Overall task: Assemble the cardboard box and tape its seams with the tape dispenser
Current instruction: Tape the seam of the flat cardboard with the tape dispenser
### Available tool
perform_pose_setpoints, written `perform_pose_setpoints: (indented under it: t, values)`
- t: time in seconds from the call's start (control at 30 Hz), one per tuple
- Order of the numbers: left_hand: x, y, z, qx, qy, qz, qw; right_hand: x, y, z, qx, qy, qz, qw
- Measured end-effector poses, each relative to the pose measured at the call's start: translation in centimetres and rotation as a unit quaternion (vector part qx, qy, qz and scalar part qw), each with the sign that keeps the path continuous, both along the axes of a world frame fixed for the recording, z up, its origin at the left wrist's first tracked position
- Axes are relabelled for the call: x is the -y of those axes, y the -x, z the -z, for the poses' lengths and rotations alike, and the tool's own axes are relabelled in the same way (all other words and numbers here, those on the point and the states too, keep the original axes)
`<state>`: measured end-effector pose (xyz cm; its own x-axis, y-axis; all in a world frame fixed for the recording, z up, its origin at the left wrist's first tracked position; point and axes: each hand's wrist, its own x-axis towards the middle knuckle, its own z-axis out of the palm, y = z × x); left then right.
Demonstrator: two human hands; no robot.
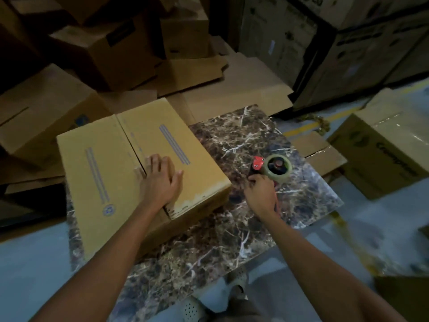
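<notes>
A brown cardboard box [111,163] sits on a dark marbled slab [243,140], its two top flaps folded shut and meeting along a centre seam. My left hand [160,180] rests flat on the flaps beside the seam, near the box's front edge. To the right of the box lies a red tape dispenser [271,168] with a roll of clear tape. My right hand [261,194] grips its handle on the slab.
Stacked and flattened cardboard boxes [111,49] crowd the back and left. Large printed cartons [336,47] stand at the back right. A taped box [385,145] sits on the floor at the right. My shoes [216,296] are at the slab's near edge.
</notes>
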<state>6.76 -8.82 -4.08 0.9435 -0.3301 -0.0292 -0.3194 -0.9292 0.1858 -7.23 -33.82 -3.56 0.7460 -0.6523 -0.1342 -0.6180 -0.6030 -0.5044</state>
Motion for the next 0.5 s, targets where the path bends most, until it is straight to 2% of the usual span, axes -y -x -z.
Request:
perform_pose_setpoints:
  t: [0.13, 0.2, 0.3, 0.37, 0.43, 0.5]
  values:
    - [1.8, -0.3, 0.0, -0.006, -0.001, -0.022, 1.000, 4.4, 1.0, 2.8, -0.118, -0.035, 0.118, 0.985]
    - [2.6, -0.3, 0.1, -0.007, 0.005, -0.035, 0.999, 6.0, 1.4, 4.3, -0.142, -0.070, 0.156, 0.975]
    - [2.9, -0.4, 0.3, 0.000, 0.006, -0.044, 0.999, 7.2, 1.3, 5.2, -0.135, -0.212, 0.174, 0.952]
    - [2.8, -0.3, 0.4, 0.008, -0.003, -0.054, 0.998, 8.1, 0.9, 6.0, -0.105, -0.324, 0.212, 0.916]
    - [2.8, -0.2, 0.3, 0.003, -0.009, -0.088, 0.996, 8.7, 0.4, 6.6, -0.079, -0.470, 0.234, 0.847]
    - [2.9, -0.2, 0.2, 0.002, -0.021, -0.114, 0.993, 9.0, -0.8, 6.6, -0.062, -0.554, 0.239, 0.795]
